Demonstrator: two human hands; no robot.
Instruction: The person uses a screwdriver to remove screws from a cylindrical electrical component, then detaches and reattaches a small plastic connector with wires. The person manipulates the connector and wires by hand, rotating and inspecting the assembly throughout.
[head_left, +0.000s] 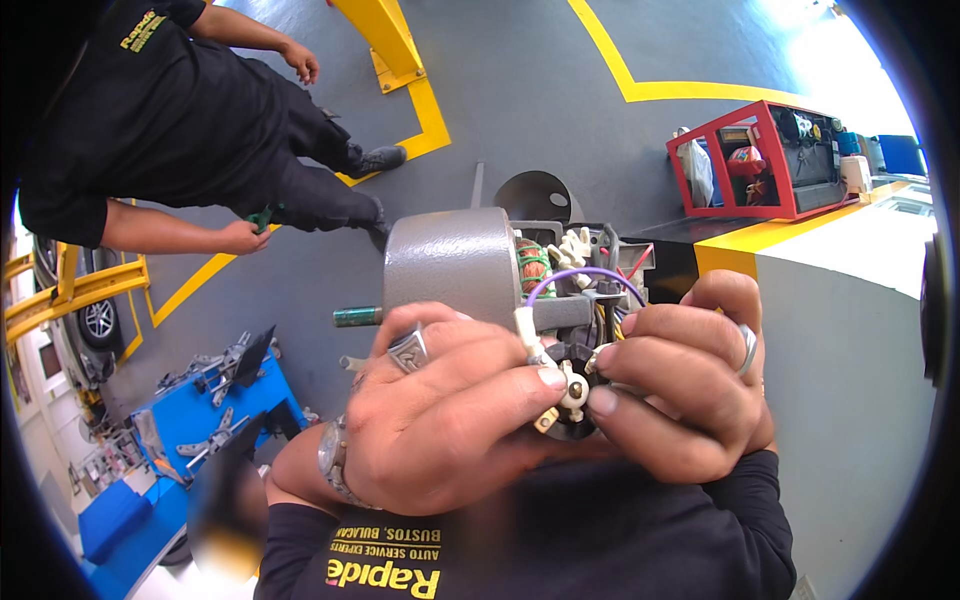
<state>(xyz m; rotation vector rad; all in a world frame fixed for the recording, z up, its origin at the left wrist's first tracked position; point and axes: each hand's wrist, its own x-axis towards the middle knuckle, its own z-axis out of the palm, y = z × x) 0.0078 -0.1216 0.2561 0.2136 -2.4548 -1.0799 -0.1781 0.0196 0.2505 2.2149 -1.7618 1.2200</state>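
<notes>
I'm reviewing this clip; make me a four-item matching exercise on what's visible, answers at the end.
1. rounded metal housing
2. curved wire
3. cabinet frame
4. small round plastic piece

A. red
B. between the left hand and the right hand
C. grey
D. purple

Right pairs: 1-C, 2-D, 3-A, 4-B

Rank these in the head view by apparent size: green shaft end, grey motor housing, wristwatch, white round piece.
1. Grey motor housing
2. Wristwatch
Last: green shaft end and white round piece look too alike to rank.
</notes>
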